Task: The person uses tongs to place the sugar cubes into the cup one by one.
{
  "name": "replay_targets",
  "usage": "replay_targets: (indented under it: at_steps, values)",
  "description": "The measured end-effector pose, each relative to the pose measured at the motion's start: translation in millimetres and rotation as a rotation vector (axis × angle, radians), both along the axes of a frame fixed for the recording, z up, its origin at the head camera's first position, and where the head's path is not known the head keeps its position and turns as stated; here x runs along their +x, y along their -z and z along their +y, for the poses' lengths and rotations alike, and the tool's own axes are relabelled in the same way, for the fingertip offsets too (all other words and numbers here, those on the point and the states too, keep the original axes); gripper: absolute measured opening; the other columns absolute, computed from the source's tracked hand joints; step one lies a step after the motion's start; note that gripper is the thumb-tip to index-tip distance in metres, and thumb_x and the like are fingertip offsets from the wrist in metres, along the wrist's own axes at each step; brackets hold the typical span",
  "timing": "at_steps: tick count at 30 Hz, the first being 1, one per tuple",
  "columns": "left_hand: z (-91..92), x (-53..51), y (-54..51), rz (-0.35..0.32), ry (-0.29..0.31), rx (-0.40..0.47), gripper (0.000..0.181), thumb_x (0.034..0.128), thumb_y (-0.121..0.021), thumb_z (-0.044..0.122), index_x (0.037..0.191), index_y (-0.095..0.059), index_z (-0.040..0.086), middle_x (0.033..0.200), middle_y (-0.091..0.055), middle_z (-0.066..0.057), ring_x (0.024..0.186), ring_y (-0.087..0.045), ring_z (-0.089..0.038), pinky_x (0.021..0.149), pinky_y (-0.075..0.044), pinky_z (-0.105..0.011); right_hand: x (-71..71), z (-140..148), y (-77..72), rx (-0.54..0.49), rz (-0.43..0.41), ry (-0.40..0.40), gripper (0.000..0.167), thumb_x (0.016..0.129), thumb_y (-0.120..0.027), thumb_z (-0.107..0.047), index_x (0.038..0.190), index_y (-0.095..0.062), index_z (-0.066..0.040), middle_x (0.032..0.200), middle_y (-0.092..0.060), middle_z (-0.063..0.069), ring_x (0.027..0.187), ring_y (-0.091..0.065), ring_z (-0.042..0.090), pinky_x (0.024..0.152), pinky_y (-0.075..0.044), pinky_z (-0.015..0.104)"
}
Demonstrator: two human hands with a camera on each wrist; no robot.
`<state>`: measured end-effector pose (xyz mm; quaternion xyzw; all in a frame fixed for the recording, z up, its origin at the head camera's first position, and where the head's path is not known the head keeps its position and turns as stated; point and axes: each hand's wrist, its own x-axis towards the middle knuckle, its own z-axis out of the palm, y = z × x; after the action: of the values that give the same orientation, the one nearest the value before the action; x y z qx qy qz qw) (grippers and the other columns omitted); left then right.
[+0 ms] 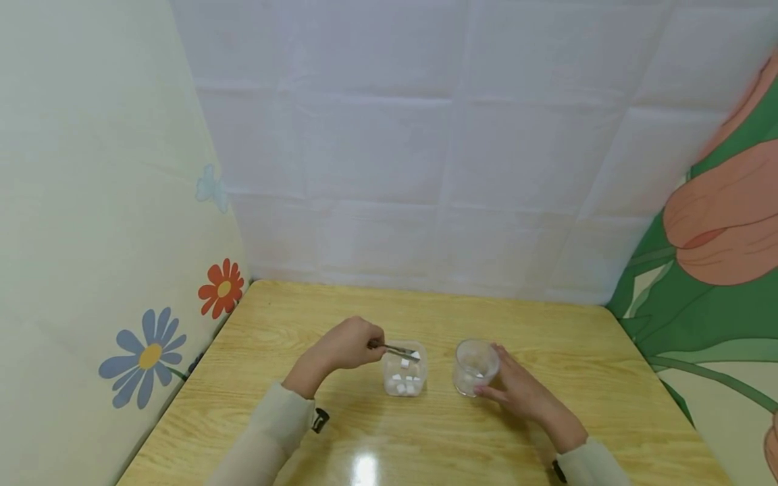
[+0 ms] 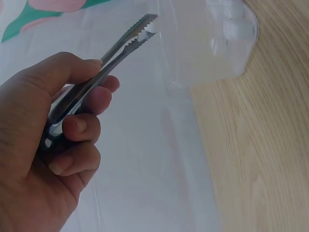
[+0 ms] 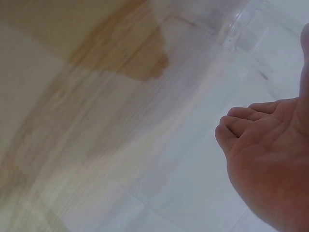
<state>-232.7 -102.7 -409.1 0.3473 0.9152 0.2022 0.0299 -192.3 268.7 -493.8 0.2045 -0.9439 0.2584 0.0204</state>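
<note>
My left hand grips metal tongs, whose toothed tips point over a clear square container. Several white cubes lie inside it. One white piece shows at the tips in the head view; whether it is pinched I cannot tell. To the right, my right hand holds an upright clear glass from its right side, thumb in front and fingers behind. Something white shows low in the glass.
The container and glass stand apart on a wood-grain table. A white sheet hangs behind it, with flower-patterned cloths at the left and right. A dark band is on the left wrist.
</note>
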Motion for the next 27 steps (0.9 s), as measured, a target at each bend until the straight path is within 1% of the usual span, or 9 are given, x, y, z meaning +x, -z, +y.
replay_targets:
  at_steps: [8,14,21,24,27]
  values:
    - [-1.6,-1.7,-1.1,0.011,0.038,0.036,0.012,0.0992,-0.066,0.022,0.089,-0.072,0.02,0.074,-0.061,0.015,0.059,-0.05,0.0,0.059,-0.045,-0.024,-0.3,0,-0.8,0.0,-0.002,0.001,0.088,0.091,-0.072,-0.046,0.151,-0.036,0.007,0.154,-0.031,0.038,0.144,-0.026,0.055,0.11,-0.027,0.069]
    - [0.3,-2.8,-2.6,0.031,0.067,0.059,0.01,0.099,-0.067,0.022,0.093,-0.074,0.018,0.08,-0.067,0.012,0.064,-0.055,0.002,0.062,-0.049,-0.023,-0.7,0,-0.4,0.003,-0.006,0.005,0.088,0.091,-0.073,-0.046,0.151,-0.035,0.006,0.154,-0.031,0.037,0.144,-0.026,0.055,0.11,-0.027,0.069]
    - [7.1,-4.6,-6.7,0.052,0.095,0.078,0.01,0.0989,-0.067,0.021,0.093,-0.074,0.017,0.08,-0.068,0.011,0.064,-0.055,0.002,0.061,-0.048,-0.021,0.1,-1,-0.5,0.008,0.005,0.016,0.09,0.089,-0.074,-0.045,0.151,-0.035,0.008,0.153,-0.032,0.038,0.143,-0.028,0.055,0.11,-0.028,0.068]
    - [10.2,-4.7,-8.6,0.061,0.105,0.086,0.01,0.0989,-0.067,0.02,0.092,-0.074,0.017,0.08,-0.068,0.01,0.063,-0.054,0.002,0.061,-0.047,-0.021,0.5,-2,-0.6,0.002,0.004,0.011,0.09,0.089,-0.074,-0.046,0.151,-0.036,0.007,0.153,-0.032,0.037,0.143,-0.027,0.055,0.11,-0.028,0.069]
    - [13.0,-4.8,-10.0,0.054,0.109,0.095,0.01,0.0991,-0.066,0.02,0.094,-0.074,0.017,0.082,-0.069,0.01,0.065,-0.055,0.002,0.062,-0.048,-0.021,0.6,-1,-0.5,-0.006,0.0,0.004,0.089,0.09,-0.074,-0.046,0.151,-0.035,0.006,0.154,-0.032,0.037,0.143,-0.027,0.055,0.11,-0.027,0.069]
